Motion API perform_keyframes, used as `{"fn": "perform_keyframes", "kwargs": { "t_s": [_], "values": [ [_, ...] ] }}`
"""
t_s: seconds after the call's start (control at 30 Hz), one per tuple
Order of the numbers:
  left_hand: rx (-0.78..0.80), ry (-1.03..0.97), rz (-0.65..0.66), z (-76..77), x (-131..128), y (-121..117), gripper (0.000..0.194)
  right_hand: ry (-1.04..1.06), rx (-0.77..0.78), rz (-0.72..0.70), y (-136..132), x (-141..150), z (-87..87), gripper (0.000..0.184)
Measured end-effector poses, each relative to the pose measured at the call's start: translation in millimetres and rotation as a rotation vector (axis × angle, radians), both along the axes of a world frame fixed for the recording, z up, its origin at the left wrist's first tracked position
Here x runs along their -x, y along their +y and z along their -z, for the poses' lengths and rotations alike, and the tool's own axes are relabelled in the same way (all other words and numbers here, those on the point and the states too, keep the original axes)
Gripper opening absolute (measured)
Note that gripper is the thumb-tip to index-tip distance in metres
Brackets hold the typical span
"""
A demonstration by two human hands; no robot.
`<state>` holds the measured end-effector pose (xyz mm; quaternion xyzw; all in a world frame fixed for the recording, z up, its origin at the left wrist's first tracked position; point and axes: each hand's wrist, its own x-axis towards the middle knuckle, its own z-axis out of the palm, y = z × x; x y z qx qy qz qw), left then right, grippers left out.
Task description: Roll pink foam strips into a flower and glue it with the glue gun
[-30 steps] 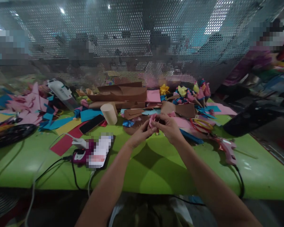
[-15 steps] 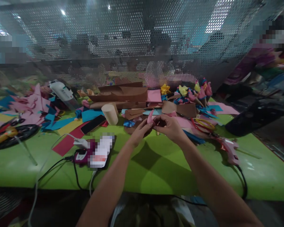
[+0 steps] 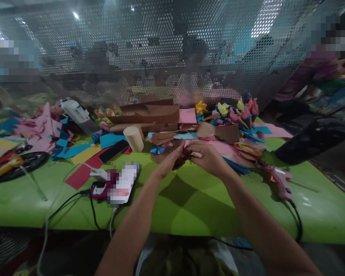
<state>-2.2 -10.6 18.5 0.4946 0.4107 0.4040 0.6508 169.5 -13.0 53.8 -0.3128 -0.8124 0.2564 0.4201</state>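
Observation:
Both my hands meet above the green table (image 3: pixel 184 214). My left hand (image 3: pixel 171 160) pinches a small folded piece of pink paper (image 3: pixel 186 143), which is mostly hidden by the fingers. From the other side, my right hand (image 3: pixel 205 155) grips the same paper with bent fingers. Just behind my left hand lie brown paper scraps and a crumpled blue foil wrapper (image 3: pixel 157 150). To the right of my right hand are scissors with red and yellow handles (image 3: pixel 248 150) and a pink glue gun (image 3: pixel 280 181).
A beige cylinder (image 3: pixel 133 138), a dark phone (image 3: pixel 113 151) and a lit phone (image 3: pixel 125 184) are at left. Cables run from a purple adapter (image 3: pixel 99 190). Folded paper flowers (image 3: pixel 241 111) stand at back right, before a perforated metal screen (image 3: pixel 161 46). A black object (image 3: pixel 304 143) lies right.
The pink paper stood up as a curled tip above my left fingers; now it is lower and largely covered. My right fingers have moved over it.

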Motion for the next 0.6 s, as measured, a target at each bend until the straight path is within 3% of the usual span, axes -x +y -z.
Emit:
{"fn": "perform_keyframes", "kwargs": {
  "t_s": [0.17,0.4,0.5,0.6],
  "values": [
    [0.04,-0.034,-0.057,-2.0,-1.7,-0.1,0.061,0.058,0.035,0.034,3.0,1.4,7.7,0.014],
    [0.031,-0.037,-0.065,1.8,-1.1,0.2,0.057,0.02,-0.017,0.017,1.7,5.4,9.7,0.024],
    [0.098,-0.027,-0.104,2.1,-3.0,0.7,0.054,-0.045,-0.066,0.091,3.3,4.5,10.0,0.026],
    [0.182,-0.02,-0.15,2.2,-5.0,3.0,0.055,-0.009,-0.021,0.185,3.3,2.9,8.1,0.023]
  ]
}}
